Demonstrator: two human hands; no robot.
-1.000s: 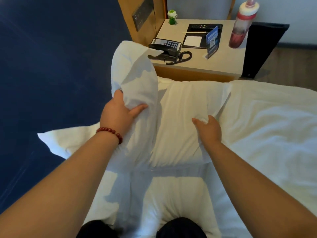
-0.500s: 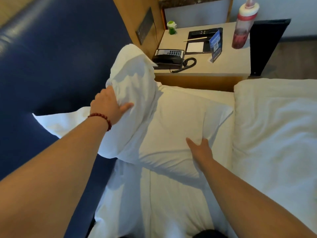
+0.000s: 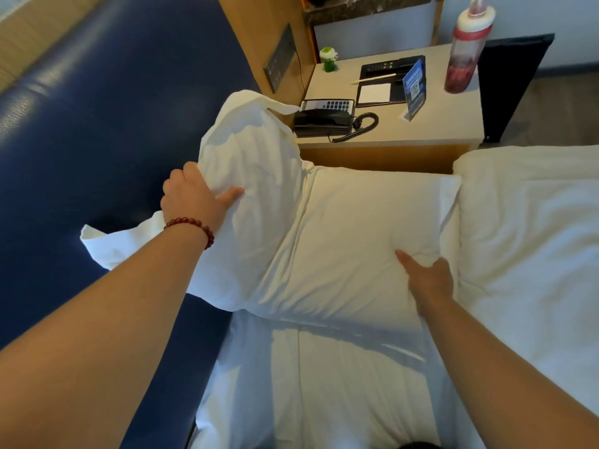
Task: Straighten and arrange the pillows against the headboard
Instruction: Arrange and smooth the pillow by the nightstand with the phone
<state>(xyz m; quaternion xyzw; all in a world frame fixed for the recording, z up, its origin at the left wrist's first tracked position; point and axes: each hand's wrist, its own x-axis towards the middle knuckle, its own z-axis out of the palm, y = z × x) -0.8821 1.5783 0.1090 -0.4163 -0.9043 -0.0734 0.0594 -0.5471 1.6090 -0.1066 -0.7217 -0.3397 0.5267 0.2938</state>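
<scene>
— So, where's the pillow point(image 3: 340, 241)?
— Lifted off the bed point(image 3: 324, 384), slumped against the headboard point(image 3: 97, 124); left hand point(image 3: 191, 199) clutches its top, right hand point(image 3: 428, 280) pinches the lower corner.
— Risk?
— Its far corner could sweep the telephone point(image 3: 324, 119) off the worktop point(image 3: 437, 124) — it's just beside.

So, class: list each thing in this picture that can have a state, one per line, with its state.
pillow: bent, one end lifted, gripped by both hands
left hand: shut on pillow
right hand: shut on pillow
telephone: handset on cradle
bottle: upright, capped
notepad: blank
</scene>
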